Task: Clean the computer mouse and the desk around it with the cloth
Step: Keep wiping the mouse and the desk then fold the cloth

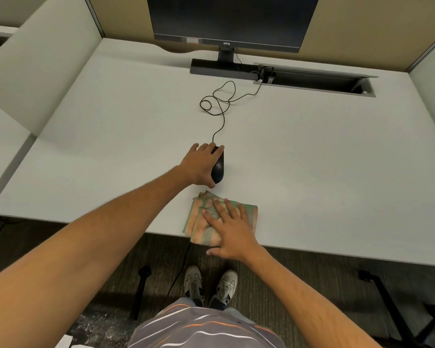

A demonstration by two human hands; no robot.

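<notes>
While I stood at the white counter [312, 172], my left hand [199, 165] lay over the black mouse [218, 167], the fingers [206, 148] curled along its left side and front, the thumb near its rear end. The mouse seemed tipped onto its side under my grip, though I could not tell for sure whether it was lifted clear of the counter. Its thin black cord [219, 106] ran away from me in loose loops toward the open cable slot [312, 82] just beside the monitor's base [224, 70]. The dark monitor [231, 18] stood at the back.

My right hand [230, 231] rested flat on the folded cloth [201, 222], fingers [220, 207] spread and straight, pressing down rather than gripping. The cloth, striped in faded orange and green, lay at the near edge of the counter, just in front of the mouse, with one corner hanging slightly over the edge. The cloth and the mouse were close but not touching. Below the counter's edge I saw my shoes [210, 282] on the carpet [299, 277].
</notes>
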